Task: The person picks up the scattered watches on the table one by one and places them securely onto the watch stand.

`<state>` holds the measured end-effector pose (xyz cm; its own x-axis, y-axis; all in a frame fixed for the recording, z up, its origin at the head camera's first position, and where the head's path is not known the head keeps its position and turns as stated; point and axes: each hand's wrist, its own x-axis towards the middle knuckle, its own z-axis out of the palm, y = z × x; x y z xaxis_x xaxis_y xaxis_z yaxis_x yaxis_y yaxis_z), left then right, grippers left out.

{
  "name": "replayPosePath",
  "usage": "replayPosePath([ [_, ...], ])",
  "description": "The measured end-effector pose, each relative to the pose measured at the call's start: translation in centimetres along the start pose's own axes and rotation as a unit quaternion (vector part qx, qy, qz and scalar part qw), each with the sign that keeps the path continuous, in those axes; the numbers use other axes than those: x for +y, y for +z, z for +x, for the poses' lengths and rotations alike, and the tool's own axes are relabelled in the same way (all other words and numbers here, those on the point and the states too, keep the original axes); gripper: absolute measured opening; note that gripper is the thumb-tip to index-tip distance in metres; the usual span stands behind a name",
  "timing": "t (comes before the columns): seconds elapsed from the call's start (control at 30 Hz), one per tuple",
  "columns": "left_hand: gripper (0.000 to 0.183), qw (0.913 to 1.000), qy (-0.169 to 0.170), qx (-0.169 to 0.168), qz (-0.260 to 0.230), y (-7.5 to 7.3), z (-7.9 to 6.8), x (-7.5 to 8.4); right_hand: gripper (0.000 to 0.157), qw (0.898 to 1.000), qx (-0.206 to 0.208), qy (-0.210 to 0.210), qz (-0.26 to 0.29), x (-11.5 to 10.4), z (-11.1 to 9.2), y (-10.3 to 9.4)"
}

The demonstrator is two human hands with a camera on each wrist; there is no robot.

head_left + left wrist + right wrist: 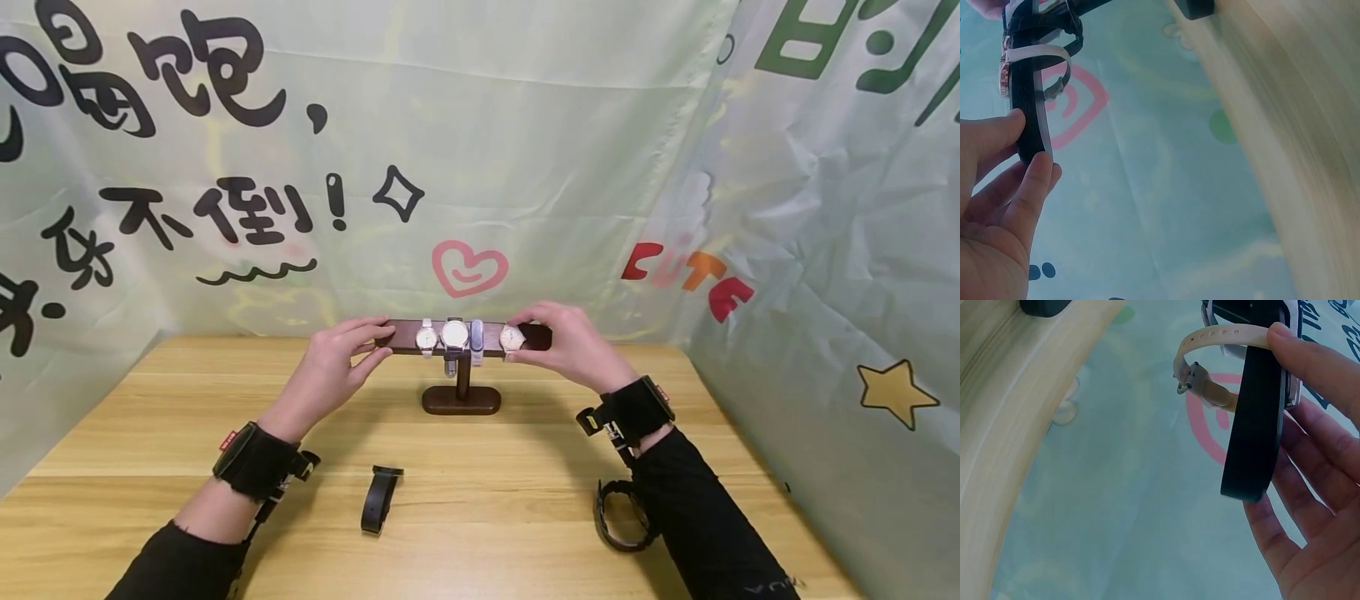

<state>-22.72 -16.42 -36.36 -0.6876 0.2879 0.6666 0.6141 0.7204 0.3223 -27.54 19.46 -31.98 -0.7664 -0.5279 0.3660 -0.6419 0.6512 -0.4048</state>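
A dark brown watch stand (461,401) stands upright on the table, with several watches round its bar. My left hand (330,358) pinches the bar's left end; in the left wrist view, thumb and fingers meet the dark bar (1029,125). Near the right end, my right hand (573,346) pinches a light-strapped watch (512,337) on the bar. The thumb touches its pale strap (1225,336) in the right wrist view. Left of it sit a pale blue band (477,335), a large round watch (453,333) with a dark strap, and a small white-strapped watch (426,337).
A black wristwatch (381,498), face hidden, lies in front of the stand. Another dark watch (621,521) rests beside my right forearm, partly hidden by the sleeve. Printed fabric (555,158) hangs behind and along the right of the wooden table (480,467).
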Motion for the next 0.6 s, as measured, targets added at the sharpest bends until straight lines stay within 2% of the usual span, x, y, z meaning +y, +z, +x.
replayPosePath([
  [0.33, 0.032, 0.9999, -0.013, -0.006, 0.002, 0.0, 0.1, 0.0, 0.046, 1.0, 0.004, -0.015, 0.002, -0.8, 0.5, 0.9],
  [0.6, 0.032, 0.9999, -0.01, -0.004, 0.004, 0.0, 0.0, -0.1, 0.044, 1.0, 0.007, -0.025, 0.011, -1.1, 0.7, 1.3],
])
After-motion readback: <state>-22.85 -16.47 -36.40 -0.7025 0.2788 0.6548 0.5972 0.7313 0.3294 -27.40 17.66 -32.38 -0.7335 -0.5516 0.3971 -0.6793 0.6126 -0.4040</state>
